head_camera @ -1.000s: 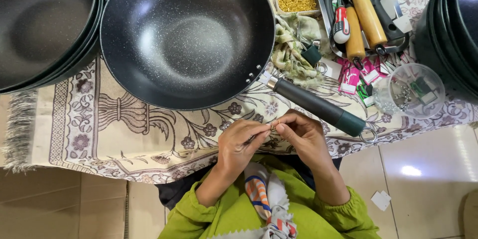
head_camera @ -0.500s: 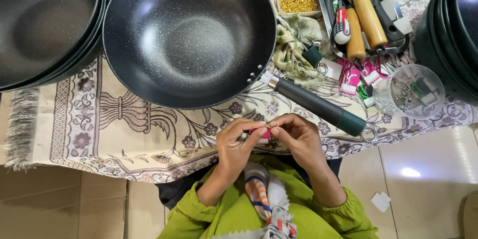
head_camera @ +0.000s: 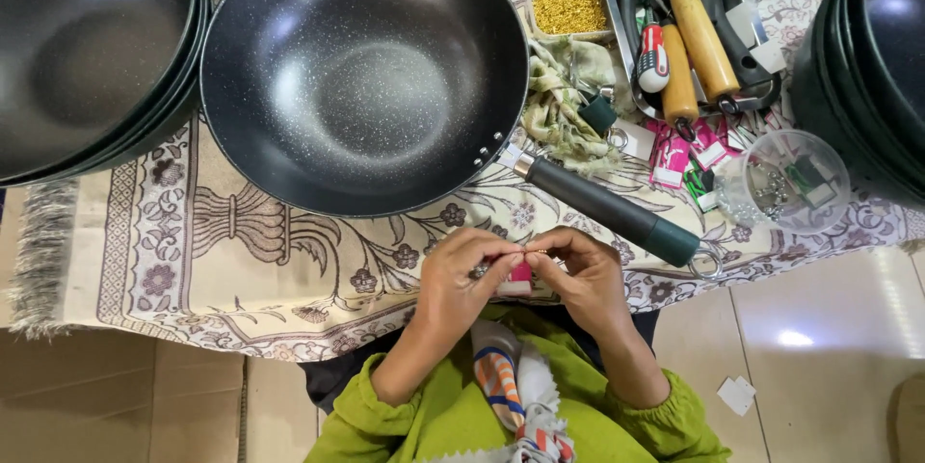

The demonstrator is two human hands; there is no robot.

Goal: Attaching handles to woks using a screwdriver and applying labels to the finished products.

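Hands meet at the cloth's near edge.
Left hand (head_camera: 462, 275) and right hand (head_camera: 578, 275) fingertips pinch one pink tag (head_camera: 520, 277), wok (head_camera: 361, 73) beyond.

glossy beige tiled floor (head_camera: 829, 328) reflecting a light; patterned cloth (head_camera: 241, 261) spread over it

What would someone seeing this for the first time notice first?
The big dark speckled wok fills the upper middle, lying on a patterned cloth with its long handle slanting down to the right. Just below it, the left hand and right hand meet fingertip to fingertip over a small pink tag. Stacks of more dark pans stand at the far left and right edges.
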